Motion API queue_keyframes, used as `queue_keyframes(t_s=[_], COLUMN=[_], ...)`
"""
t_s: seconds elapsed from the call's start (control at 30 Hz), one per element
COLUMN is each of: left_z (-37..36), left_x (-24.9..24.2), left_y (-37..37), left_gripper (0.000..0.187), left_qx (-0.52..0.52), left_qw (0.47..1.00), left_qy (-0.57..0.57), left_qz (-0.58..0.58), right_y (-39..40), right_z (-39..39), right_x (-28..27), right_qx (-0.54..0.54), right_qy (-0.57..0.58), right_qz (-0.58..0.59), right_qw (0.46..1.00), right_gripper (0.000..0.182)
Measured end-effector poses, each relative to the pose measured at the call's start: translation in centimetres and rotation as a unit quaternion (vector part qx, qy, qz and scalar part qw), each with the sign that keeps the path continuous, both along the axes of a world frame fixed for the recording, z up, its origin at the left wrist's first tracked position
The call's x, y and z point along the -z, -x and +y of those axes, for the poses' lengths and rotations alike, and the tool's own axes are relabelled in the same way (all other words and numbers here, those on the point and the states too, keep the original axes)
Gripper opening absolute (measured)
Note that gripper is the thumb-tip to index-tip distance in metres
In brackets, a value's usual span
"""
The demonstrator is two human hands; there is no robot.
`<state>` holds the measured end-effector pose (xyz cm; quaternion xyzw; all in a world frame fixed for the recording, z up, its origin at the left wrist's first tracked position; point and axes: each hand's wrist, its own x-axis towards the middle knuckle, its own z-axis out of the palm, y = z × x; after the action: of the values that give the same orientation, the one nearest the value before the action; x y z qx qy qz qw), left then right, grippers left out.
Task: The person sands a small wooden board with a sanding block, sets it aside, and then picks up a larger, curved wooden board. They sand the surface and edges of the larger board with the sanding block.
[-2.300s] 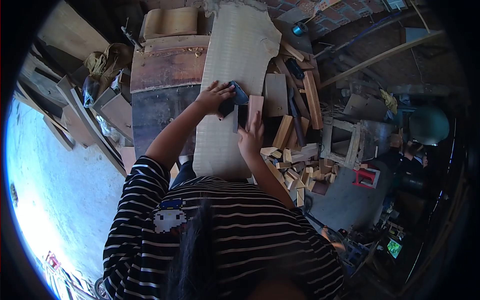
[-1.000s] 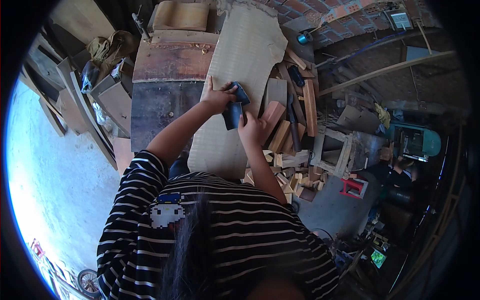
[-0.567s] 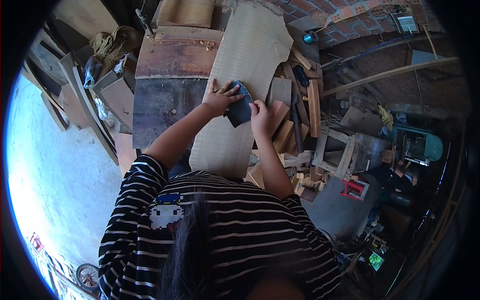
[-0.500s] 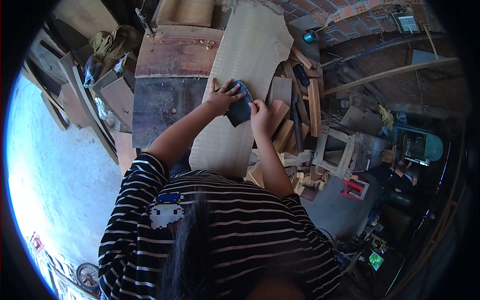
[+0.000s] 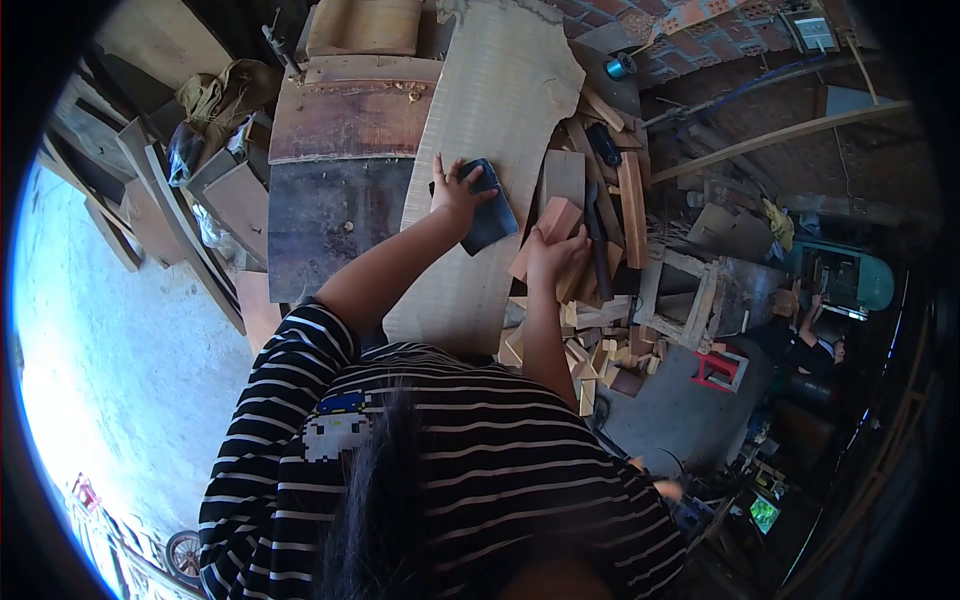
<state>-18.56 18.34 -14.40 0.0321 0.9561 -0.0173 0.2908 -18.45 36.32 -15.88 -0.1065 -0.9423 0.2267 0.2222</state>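
Observation:
A long pale wooden board [image 5: 490, 100] runs up the middle of the bench. On it lies a dark sheet [image 5: 490, 222], with my left hand [image 5: 458, 195] resting on its upper left part, fingers spread. My right hand [image 5: 552, 252] is at the right, apart from the sheet, over a reddish wood block [image 5: 558, 215]. Its fingers are parted and point right, and nothing shows in its grasp. Whether it touches the block is hard to tell.
Wood pieces [image 5: 632, 210] and a long dark tool [image 5: 598, 240] lie right of the board. A blue spool [image 5: 620, 67] sits at the upper right. Offcuts [image 5: 600, 360] and a red stool [image 5: 717, 370] are lower right. A person [image 5: 815, 345] is at the far right.
My right hand has let go of the dark sheet's edge and moved right and down, opening over the wood block. My left hand stays on the sheet, its fingers slightly shifted.

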Motion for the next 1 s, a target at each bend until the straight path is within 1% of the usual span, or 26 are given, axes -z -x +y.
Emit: queue_keyframes(t_s=[0.03, 0.07, 0.1, 0.13, 0.17, 0.23, 0.27, 0.33, 0.37, 0.43, 0.47, 0.53, 0.57, 0.63, 0.67, 0.7, 0.77, 0.87, 0.93, 1.0], left_z=[0.1, 0.1, 0.0, 0.0, 0.1, 0.0, -0.1, -0.4, -0.4, -0.6, -0.6, -0.6, -0.6, -0.6, -0.6, -0.7, -1.0, -1.3, -1.5, -1.5], left_x=[0.1, 0.0, -0.3, -0.3, -0.4, -0.2, -0.2, 0.0, 0.1, 0.4, 0.4, 0.1, 0.0, 0.0, -0.1, 0.0, 0.1, 0.5, 0.8, 1.0], left_y=[-0.2, -0.3, -0.3, -0.2, -0.2, -0.2, -0.3, -0.4, -0.4, -0.6, -0.7, -0.7, -0.7, -0.7, -0.8, -0.8, -0.8, -0.9, -0.9, -0.9], left_gripper=[0.074, 0.074, 0.074, 0.074, 0.074, 0.072, 0.072, 0.069, 0.069, 0.067, 0.067, 0.066, 0.066, 0.066, 0.066, 0.065, 0.064, 0.063, 0.078, 0.082], left_qx=[-0.001, 0.003, 0.003, 0.002, 0.005, 0.019, 0.022, 0.036, 0.035, 0.024, 0.024, 0.024, 0.026, 0.013, 0.013, 0.011, 0.005, -0.001, 0.001, 0.001], left_qw=[1.0, 1.0, 1.0, 1.0, 1.0, 1.0, 1.0, 0.999, 0.999, 0.998, 0.998, 0.999, 0.999, 0.999, 0.999, 0.998, 0.998, 0.998, 0.995, 0.994], left_qy=[-0.005, -0.005, -0.003, -0.001, -0.002, 0.01, 0.011, 0.009, 0.011, -0.011, -0.01, -0.01, -0.011, -0.024, -0.024, -0.03, -0.035, -0.057, -0.085, -0.092], left_qz=[0.01, 0.008, 0.009, 0.011, 0.01, 0.016, 0.017, 0.031, 0.033, 0.05, 0.049, 0.047, 0.046, 0.045, 0.046, 0.044, 0.043, 0.039, 0.052, 0.058], right_y=[-0.2, -0.3, -0.6, -0.8, -0.9, -1.4, -1.6, -2.1, -2.3, -2.8, -2.9, -2.7, -2.4, -1.3, -1.1, -1.1, -1.1, -0.4, -0.1, 0.0], right_z=[1.3, 2.7, 3.8, 4.2, 4.9, 4.8, 4.7, 3.8, 3.3, 1.6, 0.6, -1.2, -1.8, -2.7, -3.2, -3.6, -4.4, -4.8, -4.8, -4.7], right_x=[0.9, 1.7, 2.9, 4.0, 4.9, 4.5, 4.3, 3.8, 3.5, 1.5, 0.5, -1.3, -1.4, -0.9, -0.7, -0.7, -0.7, -0.6, -0.3, -0.1], right_qx=[0.003, -0.041, -0.084, -0.1, -0.097, -0.148, -0.146, -0.124, -0.125, -0.162, -0.162, -0.198, -0.196, -0.284, -0.283, -0.284, -0.287, -0.288, -0.279, -0.281], right_qy=[0.001, 0.137, 0.269, 0.174, 0.174, 0.135, 0.137, 0.1, 0.103, 0.147, 0.148, 0.217, 0.217, 0.105, 0.051, 0.051, 0.009, 0.022, 0.03, 0.03], right_qz=[-0.002, -0.134, -0.259, -0.184, -0.184, -0.131, -0.129, -0.135, -0.133, -0.066, -0.067, -0.036, -0.036, 0.039, 0.02, 0.021, -0.065, -0.058, -0.052, -0.023], right_qw=[1.0, 0.981, 0.924, 0.962, 0.963, 0.971, 0.971, 0.978, 0.978, 0.974, 0.973, 0.955, 0.956, 0.952, 0.958, 0.957, 0.956, 0.956, 0.958, 0.959], right_gripper=[0.064, 0.071, 0.077, 0.079, 0.079, 0.081, 0.081, 0.084, 0.084, 0.079, 0.079, 0.076, 0.076, 0.071, 0.071, 0.071, 0.075, 0.073, 0.071, 0.065])
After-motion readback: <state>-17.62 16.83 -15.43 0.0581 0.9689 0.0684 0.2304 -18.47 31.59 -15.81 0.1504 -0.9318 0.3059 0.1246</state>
